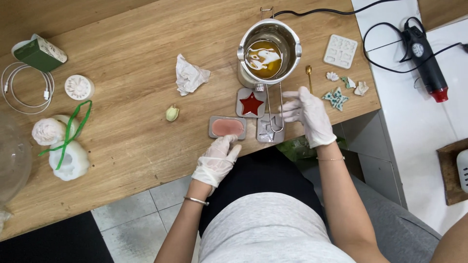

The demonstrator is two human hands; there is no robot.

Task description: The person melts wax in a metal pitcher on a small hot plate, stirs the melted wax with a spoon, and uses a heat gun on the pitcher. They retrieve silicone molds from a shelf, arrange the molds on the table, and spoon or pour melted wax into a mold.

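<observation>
the steel melting pot's [269, 48] long wire handle [275, 109] points toward her; gloved right hand [308, 114] loosely touches it, gloved left hand [218, 158] rests open beside the grey mould of pink wax [227, 127].

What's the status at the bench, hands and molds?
Left hand open, fingers at the pink mold. Right hand open by the pot handle. Star mold filled red. Spoon lies beside the right hand.

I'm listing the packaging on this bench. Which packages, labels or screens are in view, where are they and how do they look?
Carton: far left corner of the wooden table, a small box lying tilted, dark green side, pale patterned face.
Label: round, pale, on the black heat gun on the white surface at right.
No screens in view.
</observation>
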